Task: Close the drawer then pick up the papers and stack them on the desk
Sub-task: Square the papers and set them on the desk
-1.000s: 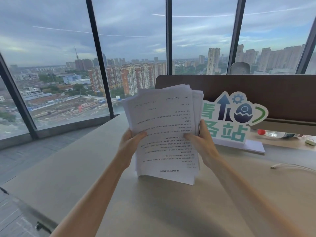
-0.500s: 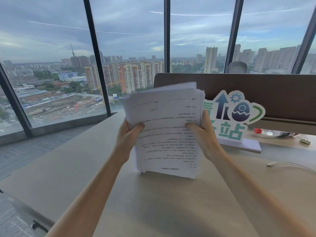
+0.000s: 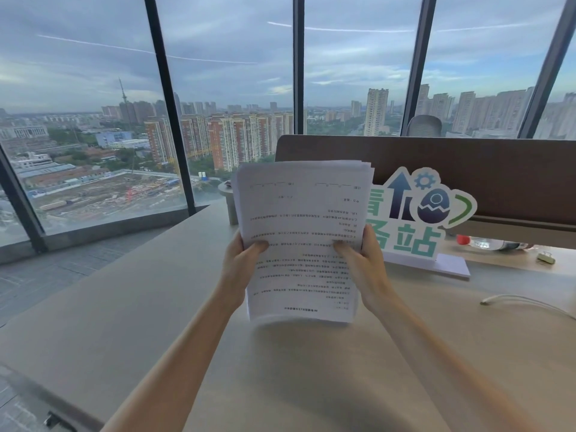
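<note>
A sheaf of printed white papers [image 3: 300, 232] stands upright, its lower edge just above or touching the beige desk [image 3: 124, 322]; which one I cannot tell. My left hand [image 3: 241, 263] grips its left edge, thumb across the front sheet. On the opposite edge my right hand [image 3: 363, 263] holds it the same way. The sheets' top edges are nearly even, the printed text upside down. No drawer is in view.
A teal and white cut-out sign [image 3: 417, 219] stands right behind the papers on a white base. A lying bottle with a red cap [image 3: 489, 244], a small green object [image 3: 546, 257] and a white cable [image 3: 526, 302] are at right. A brown partition [image 3: 498, 169] backs the desk; windows beyond.
The fanned sheets have been squared into a neater sheaf. Both hands stayed on its side edges while it moved up and down over the desk.
</note>
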Tool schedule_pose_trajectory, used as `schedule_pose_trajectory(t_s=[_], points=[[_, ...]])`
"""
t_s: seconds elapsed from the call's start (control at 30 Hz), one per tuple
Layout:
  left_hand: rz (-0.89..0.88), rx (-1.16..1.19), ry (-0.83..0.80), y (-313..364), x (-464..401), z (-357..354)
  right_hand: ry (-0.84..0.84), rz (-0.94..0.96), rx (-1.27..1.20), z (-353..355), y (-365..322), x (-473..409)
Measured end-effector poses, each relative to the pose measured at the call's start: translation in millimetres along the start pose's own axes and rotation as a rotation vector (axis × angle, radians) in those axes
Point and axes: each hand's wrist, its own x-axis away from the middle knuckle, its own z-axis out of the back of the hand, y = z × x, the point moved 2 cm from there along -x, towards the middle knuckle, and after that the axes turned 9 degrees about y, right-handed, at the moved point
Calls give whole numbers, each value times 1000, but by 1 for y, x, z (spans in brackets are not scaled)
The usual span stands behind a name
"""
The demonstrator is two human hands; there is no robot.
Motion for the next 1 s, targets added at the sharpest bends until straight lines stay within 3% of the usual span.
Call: schedule_pose_trajectory(t_s=[0.4, 0.6, 0.8, 1.0], points=[[6, -133, -114, -36, 12, 10, -19, 16, 51, 2, 22, 11], [-35, -236, -32, -41, 2, 14, -8, 11, 5, -1, 15, 10], [-18, -135, -79, -48, 16, 14, -12, -2, 14, -2, 27, 18], [0, -131, -25, -64, 18, 12, -21, -38, 54, -2, 40, 24]])
